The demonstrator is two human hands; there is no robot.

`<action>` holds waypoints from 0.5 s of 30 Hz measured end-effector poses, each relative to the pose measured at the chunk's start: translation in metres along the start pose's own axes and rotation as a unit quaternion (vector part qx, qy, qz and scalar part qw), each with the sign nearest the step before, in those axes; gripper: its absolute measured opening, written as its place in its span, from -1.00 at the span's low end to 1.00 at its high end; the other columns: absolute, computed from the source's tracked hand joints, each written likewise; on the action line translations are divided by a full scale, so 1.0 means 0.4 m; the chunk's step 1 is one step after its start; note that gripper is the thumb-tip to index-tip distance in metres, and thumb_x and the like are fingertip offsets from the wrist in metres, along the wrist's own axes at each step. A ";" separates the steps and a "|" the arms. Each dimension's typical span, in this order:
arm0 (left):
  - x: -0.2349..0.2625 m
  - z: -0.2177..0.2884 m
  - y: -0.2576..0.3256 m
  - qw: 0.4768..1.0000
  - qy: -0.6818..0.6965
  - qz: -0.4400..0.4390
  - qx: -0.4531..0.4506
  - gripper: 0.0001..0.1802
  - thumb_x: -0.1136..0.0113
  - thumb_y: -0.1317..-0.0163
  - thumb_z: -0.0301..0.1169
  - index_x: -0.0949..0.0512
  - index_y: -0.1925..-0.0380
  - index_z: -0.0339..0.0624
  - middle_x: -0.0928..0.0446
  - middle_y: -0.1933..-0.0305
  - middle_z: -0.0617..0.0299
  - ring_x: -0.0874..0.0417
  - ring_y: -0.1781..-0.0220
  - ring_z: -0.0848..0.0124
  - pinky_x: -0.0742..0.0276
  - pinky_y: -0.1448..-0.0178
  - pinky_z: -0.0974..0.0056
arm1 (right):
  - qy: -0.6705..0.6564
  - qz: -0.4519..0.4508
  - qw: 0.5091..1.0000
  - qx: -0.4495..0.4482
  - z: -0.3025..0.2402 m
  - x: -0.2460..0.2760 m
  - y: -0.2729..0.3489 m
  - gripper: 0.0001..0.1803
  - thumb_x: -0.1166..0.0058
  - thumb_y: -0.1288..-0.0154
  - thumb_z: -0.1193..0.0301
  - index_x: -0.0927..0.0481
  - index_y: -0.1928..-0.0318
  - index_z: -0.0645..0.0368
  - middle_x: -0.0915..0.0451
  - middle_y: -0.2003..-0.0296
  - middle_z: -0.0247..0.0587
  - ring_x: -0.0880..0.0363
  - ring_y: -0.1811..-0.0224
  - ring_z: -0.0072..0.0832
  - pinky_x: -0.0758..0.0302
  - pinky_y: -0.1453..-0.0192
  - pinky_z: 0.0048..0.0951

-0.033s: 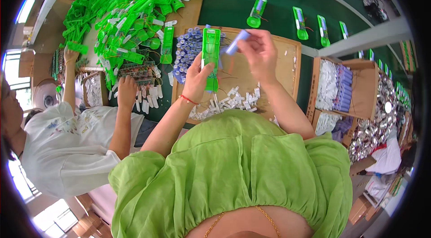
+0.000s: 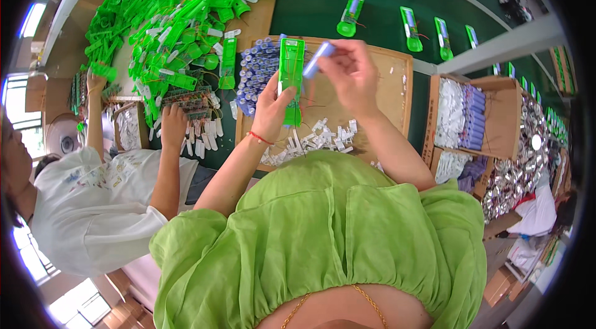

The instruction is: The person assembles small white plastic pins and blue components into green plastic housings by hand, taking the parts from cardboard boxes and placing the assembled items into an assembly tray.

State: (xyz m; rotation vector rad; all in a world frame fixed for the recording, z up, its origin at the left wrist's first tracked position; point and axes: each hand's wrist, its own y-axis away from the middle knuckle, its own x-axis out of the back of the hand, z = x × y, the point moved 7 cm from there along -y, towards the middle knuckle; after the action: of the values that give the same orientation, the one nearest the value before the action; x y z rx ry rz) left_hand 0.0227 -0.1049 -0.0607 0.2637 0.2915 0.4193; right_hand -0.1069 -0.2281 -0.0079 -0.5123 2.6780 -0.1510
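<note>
My left hand (image 2: 271, 108) grips a long green plastic housing (image 2: 290, 68) upright over the wooden tray, thumb across its lower part. Thin wires show inside the open shell. Just right of it, my right hand (image 2: 354, 74) pinches a blue-purple cylindrical battery cell (image 2: 318, 60) between thumb and fingers, tilted and apart from the housing. Behind the housing, many such cells (image 2: 256, 77) are heaped at the tray's left side. Small white connector pieces (image 2: 323, 138) lie loose in the tray's near part.
The wooden tray (image 2: 405, 90) rests on a green work surface. Green housings (image 2: 155, 25) pile up at far left, beside a co-worker's hand (image 2: 173, 121). More housings with cells (image 2: 351, 17) stand in a row toward the right. Cardboard boxes (image 2: 506, 115) hold silver and purple packs.
My right hand has moved a little left with the battery cell, closer to the housing. My left hand keeps its hold on the housing.
</note>
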 end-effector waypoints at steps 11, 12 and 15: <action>-0.082 0.012 0.107 0.997 -0.058 -0.034 -0.038 -0.44 0.03 -0.31 -0.45 -0.18 -0.32 -0.20 -0.56 0.23 0.12 -0.62 0.38 0.40 -0.62 0.30 0.30 | 0.154 -0.105 0.982 0.032 -0.098 -0.017 0.081 -0.82 -0.25 -0.12 0.57 -0.51 0.28 0.29 -0.66 0.44 -0.18 -0.67 0.44 -0.54 -0.57 0.38 -0.54; -0.078 0.008 0.108 0.997 -0.058 -0.033 -0.038 -0.44 0.03 -0.31 -0.45 -0.18 -0.32 -0.20 -0.56 0.23 0.12 -0.62 0.38 0.40 -0.62 0.30 0.30 | 0.144 -0.101 0.984 0.022 -0.099 -0.016 0.084 -0.82 -0.25 -0.12 0.57 -0.51 0.28 0.29 -0.66 0.44 -0.18 -0.66 0.45 -0.55 -0.57 0.38 -0.54; -0.090 0.021 0.133 0.998 -0.055 -0.038 -0.022 -0.44 0.03 -0.29 -0.46 -0.18 -0.31 -0.21 -0.55 0.24 0.12 -0.62 0.37 0.40 -0.60 0.29 0.31 | 0.142 -0.102 0.982 0.068 -0.113 -0.019 0.113 -0.81 -0.26 -0.11 0.55 -0.52 0.29 0.28 -0.64 0.46 -0.20 -0.63 0.49 -0.58 -0.55 0.41 -0.53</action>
State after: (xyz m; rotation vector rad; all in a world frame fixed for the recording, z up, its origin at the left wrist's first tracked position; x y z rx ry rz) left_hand -0.0251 -0.0755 -0.0284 0.2312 0.1839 0.3337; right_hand -0.1341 -0.1820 0.0280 -0.7713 2.8555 -0.4960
